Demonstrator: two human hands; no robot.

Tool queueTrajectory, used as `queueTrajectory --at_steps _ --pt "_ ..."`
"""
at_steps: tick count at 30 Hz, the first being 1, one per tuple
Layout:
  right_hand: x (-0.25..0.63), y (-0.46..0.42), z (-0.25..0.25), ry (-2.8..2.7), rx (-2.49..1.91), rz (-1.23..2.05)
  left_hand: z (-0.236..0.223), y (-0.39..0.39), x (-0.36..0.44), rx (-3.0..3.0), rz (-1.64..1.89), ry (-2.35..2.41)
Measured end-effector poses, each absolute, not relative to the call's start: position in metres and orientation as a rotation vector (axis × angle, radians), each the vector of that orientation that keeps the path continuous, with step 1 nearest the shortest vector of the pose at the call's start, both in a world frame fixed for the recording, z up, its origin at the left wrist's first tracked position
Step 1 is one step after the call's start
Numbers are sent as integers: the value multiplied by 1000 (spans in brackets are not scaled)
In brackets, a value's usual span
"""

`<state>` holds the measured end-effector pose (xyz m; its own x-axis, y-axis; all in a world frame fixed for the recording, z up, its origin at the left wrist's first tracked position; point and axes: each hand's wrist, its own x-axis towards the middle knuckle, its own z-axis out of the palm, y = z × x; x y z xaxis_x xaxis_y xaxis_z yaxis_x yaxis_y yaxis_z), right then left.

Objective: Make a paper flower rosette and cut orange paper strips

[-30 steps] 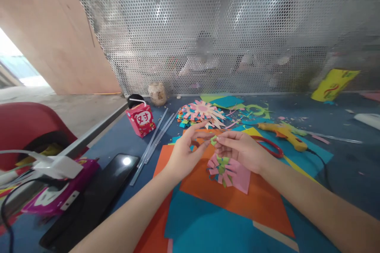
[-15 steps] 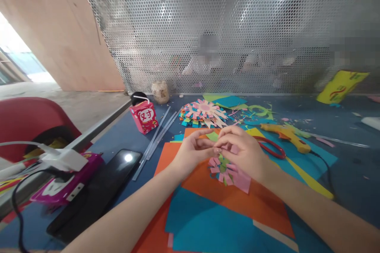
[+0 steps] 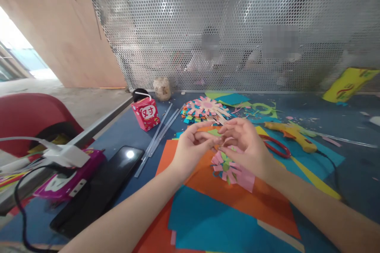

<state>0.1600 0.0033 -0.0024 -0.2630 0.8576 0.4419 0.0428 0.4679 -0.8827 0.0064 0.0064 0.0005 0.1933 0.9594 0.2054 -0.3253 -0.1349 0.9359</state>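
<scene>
My left hand (image 3: pixel 190 150) and my right hand (image 3: pixel 247 146) meet above an orange paper sheet (image 3: pixel 240 201), fingertips pinched together. Between the fingertips I cannot make out what is held; a thin pale strip seems to run there. Right under my right hand lies a fringed pink paper flower (image 3: pixel 233 168) with green and blue strips in its middle. A bigger finished paper flower (image 3: pixel 206 108) in pink, cream and blue lies farther back on the blue table.
A red drink carton (image 3: pixel 146 112) with a straw and clear glue sticks (image 3: pixel 158 132) lie left. A yellow glue gun (image 3: pixel 291 134) and red-handled scissors (image 3: pixel 274 146) lie right. A black phone (image 3: pixel 101 189), a magenta pouch (image 3: pixel 69 180) and a perforated metal screen (image 3: pixel 237 27) stand around.
The green paper bit held between the fingers a second ago is no longer visible. Both hands dropped toward the pink flower, then rose slightly with fingers still pinched together.
</scene>
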Motion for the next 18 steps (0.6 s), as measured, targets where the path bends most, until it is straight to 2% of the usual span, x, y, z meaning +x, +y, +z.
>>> queueTrajectory --at_steps 5,18 --pt "160 -1 -1 -1632 -689 1145 5 11 -1 1250 1474 850" --pt "168 5 8 -1310 -630 1437 -1 3 -3 2023 1353 1084"
